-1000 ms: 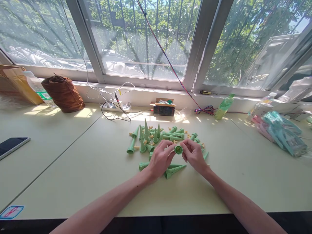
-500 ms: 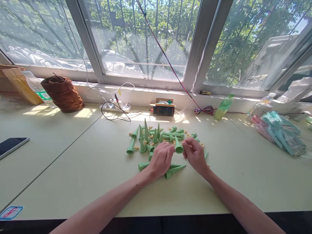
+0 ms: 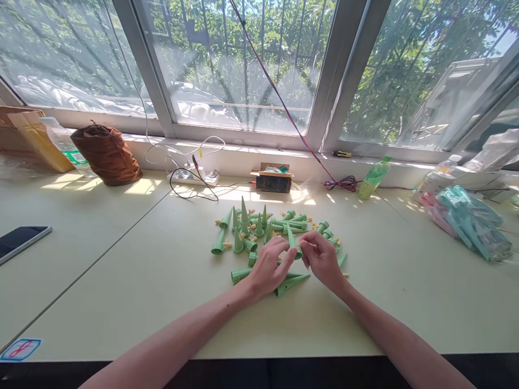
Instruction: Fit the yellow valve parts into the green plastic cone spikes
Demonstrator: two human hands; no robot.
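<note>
A green plastic watering spike is held between my two hands, its point up and leaning left. The thumb and fingers of my left hand close on its left side near the wide collar. My right hand is pinched at the collar's right edge; its fingertips partly hide what they grip. Beneath my left hand lie two more spikes, one with its tip pointing right. Behind my hands spreads a group of several green spikes, some upright, others lying, with small tan valves among them.
A phone lies at the left. Along the window sill stand a brown leather pouch, a power strip, a small box with a dark screen and a green bottle. Plastic packets lie at the right.
The held spike has tipped from its open end facing me to a more upright lean. My left thumb has opened outward along it, and my right hand has shifted slightly left.
</note>
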